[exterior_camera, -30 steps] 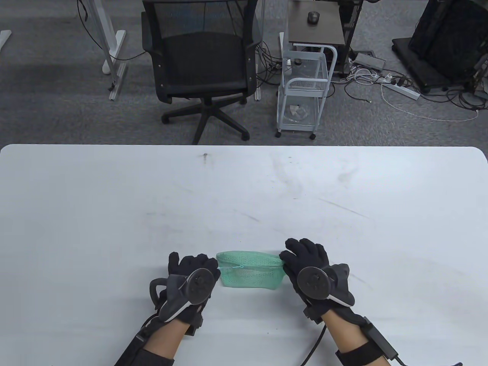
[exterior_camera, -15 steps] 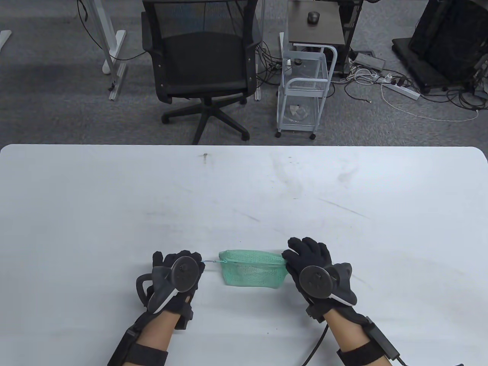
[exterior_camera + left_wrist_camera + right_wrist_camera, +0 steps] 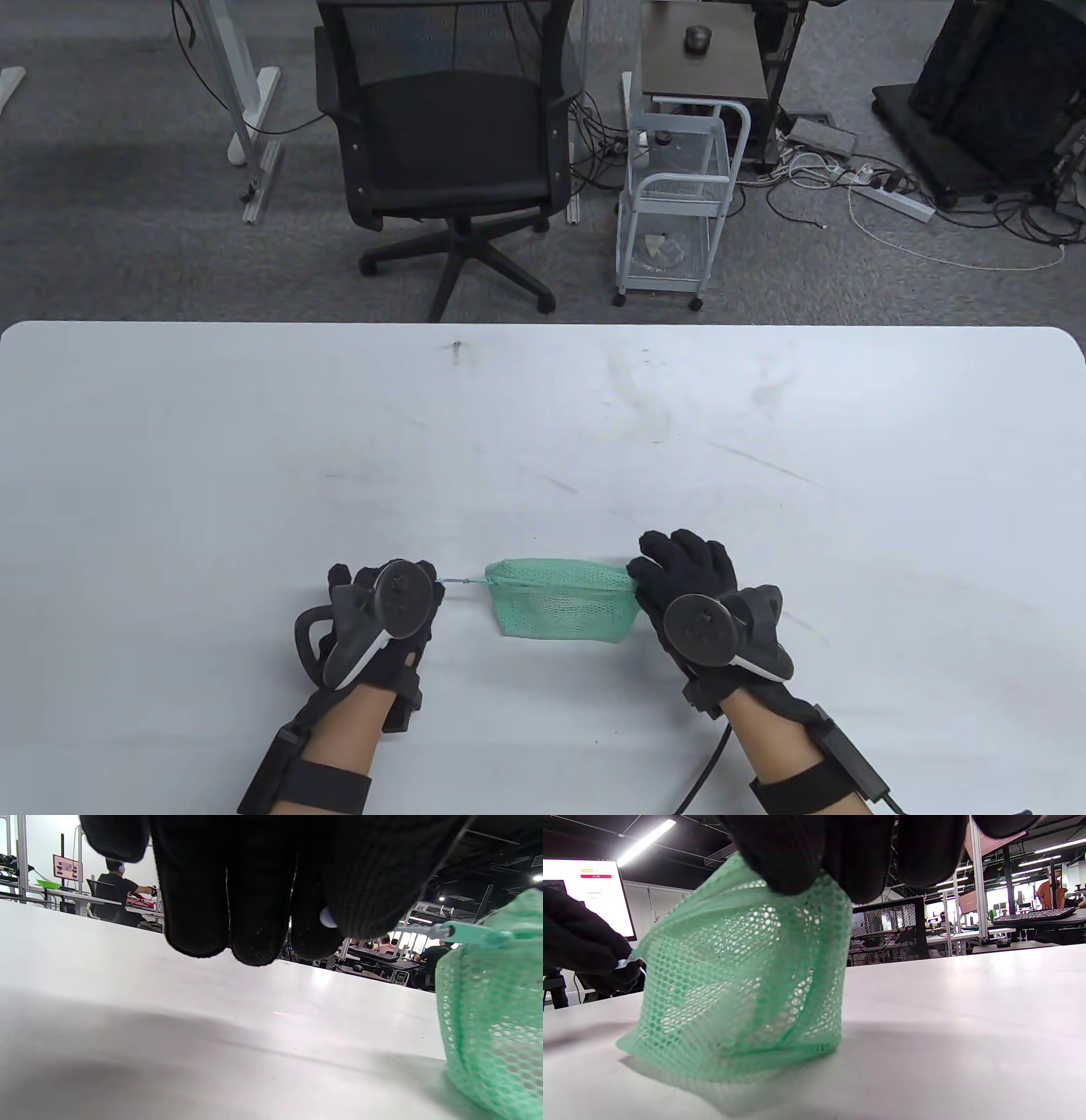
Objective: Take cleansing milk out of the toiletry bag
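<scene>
The white worktop [image 3: 543, 407] carried a green mesh toiletry bag [image 3: 562, 601], which stood near the worktop's near edge, about midway along it. Just right of the bag, the right hand [image 3: 691, 586] pinched the bag's top right corner with closed fingertips, as the right wrist view showed. Just left of the bag, the left hand [image 3: 382, 611] had its fingers curled and pinched what looked like the zip pull [image 3: 462, 581], drawn taut from the bag's left end. The bag looked soft and very light: its netting sagged and creased, so it would likely slide or crumple unless one end was held. The cleansing milk could not be made out; only a pale shape showed faintly through the mesh, presumably the thing inside. If it is a tube or bottle, it is probably smooth, firm and light, best taken around its body once the top is open, since mesh may snag a cap.
</scene>
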A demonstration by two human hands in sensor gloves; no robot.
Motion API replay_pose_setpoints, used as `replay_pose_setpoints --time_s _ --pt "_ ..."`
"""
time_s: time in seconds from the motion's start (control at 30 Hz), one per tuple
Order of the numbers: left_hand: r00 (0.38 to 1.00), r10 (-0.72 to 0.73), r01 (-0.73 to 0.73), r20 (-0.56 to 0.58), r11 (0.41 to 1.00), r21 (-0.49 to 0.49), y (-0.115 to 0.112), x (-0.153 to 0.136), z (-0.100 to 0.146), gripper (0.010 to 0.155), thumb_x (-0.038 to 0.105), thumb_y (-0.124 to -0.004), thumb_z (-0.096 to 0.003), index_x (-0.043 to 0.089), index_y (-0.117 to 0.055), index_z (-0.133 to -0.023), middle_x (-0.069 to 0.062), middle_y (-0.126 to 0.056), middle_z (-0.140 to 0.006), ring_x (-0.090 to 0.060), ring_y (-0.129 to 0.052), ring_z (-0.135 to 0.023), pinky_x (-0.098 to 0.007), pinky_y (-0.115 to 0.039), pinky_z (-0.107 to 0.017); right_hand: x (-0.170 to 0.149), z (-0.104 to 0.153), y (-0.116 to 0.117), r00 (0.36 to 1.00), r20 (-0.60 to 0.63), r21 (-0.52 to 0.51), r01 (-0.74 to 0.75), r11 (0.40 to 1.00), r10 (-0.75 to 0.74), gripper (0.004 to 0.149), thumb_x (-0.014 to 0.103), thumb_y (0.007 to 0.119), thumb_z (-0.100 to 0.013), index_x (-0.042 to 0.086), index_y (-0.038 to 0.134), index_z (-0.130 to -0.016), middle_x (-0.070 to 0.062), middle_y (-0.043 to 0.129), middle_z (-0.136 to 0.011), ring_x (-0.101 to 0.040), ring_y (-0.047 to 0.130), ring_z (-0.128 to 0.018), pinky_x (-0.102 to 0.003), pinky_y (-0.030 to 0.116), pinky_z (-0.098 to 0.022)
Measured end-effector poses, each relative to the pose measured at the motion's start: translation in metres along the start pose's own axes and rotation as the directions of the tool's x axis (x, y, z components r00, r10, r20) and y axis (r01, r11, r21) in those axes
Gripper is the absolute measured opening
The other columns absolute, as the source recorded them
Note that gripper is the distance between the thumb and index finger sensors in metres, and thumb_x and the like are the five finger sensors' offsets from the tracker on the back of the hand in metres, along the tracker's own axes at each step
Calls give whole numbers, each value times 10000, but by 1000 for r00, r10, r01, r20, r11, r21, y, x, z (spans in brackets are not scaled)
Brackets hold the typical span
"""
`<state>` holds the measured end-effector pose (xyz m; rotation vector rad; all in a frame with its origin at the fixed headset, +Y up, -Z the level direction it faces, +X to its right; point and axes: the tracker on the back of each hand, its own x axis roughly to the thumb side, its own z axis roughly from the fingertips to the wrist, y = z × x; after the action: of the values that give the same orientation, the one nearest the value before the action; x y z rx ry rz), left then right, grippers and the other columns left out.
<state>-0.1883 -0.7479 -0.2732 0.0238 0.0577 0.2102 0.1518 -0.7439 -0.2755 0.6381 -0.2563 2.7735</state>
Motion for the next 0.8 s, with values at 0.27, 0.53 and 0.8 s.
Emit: replay_pose_setpoints --time_s 0.27,0.53,0.8 --pt "1000 14 -14 2 1000 -9 0 -2 0 458 408 -913 -478 244 -921 -905 -80 -987 -956 -411 -998 -818 -687 -568 -730 0 1 1 1000 9 2 11 1000 -11 375 207 859 -535 79 893 -885 -256 778 -1072 -649 712 -918 -762 541 -643" --pt "998 43 -43 36 999 8 2 2 3 508 430 -910 -475 256 -878 -952 -85 -970 -976 -415 -985 -833 -686 -563 -735 6 3 0 999 46 -9 16 1000 -15 374 207 858 -534 81 893 -885 -255 781 -1069 -645 717 -916 -759 547 -642" --pt "984 99 -99 149 995 -6 5 14 11 619 469 -912 -462 287 -773 -1037 -62 -918 -1037 -397 -951 -890 -685 -545 -751 18 6 -1 994 111 -25 26 999 -23 372 209 859 -532 91 898 -883 -255 786 -1065 -643 719 -917 -757 549 -641"
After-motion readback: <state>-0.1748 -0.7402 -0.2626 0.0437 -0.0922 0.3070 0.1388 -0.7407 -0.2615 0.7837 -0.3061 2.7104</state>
